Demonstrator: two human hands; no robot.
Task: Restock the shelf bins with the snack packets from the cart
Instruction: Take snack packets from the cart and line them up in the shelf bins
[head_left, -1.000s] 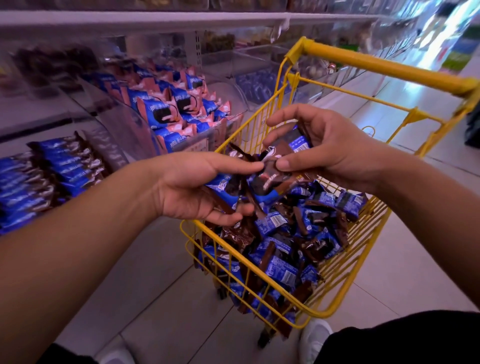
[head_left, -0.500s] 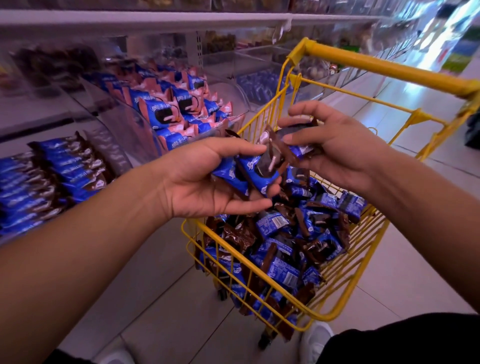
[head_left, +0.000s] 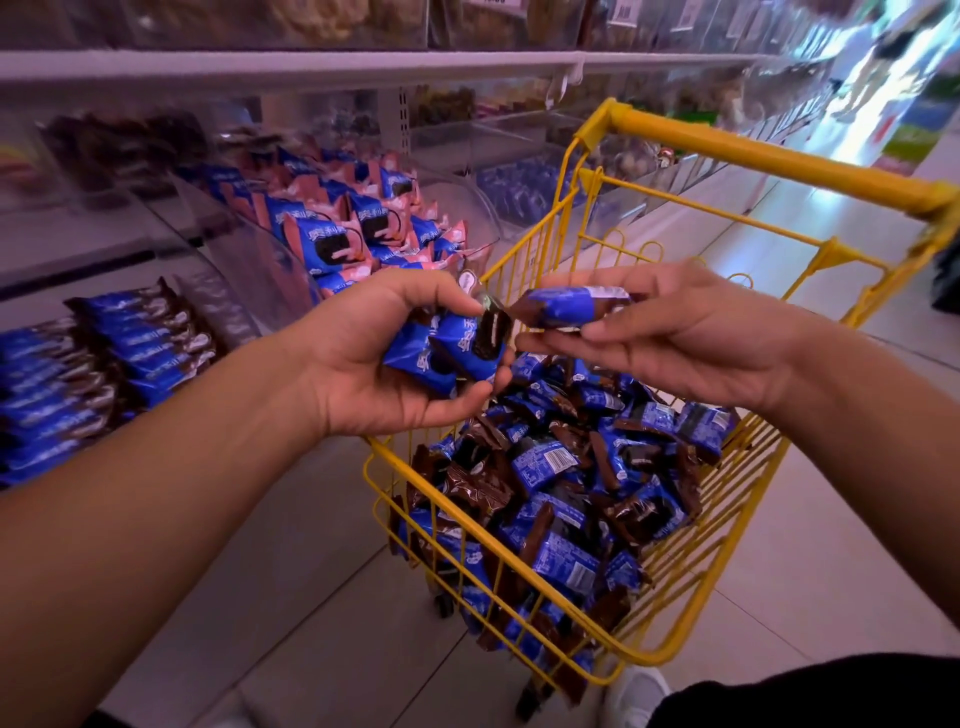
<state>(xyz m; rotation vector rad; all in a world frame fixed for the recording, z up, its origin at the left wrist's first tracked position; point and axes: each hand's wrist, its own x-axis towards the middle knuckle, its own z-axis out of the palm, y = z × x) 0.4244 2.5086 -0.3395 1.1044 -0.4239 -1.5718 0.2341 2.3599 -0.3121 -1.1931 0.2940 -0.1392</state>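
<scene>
Above the yellow cart's (head_left: 769, 165) left rim, the left hand (head_left: 374, 358) grips several blue snack packets (head_left: 457, 348); the right hand (head_left: 675, 332) pinches one packet (head_left: 563, 307).

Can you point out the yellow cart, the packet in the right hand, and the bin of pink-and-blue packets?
yellow cart (head_left: 769, 156): head view, handle bar.
packet in right hand (head_left: 563, 307): head view, blue wrapper middle.
pink-and-blue packet bin (head_left: 343, 244): head view, front packets.
</scene>
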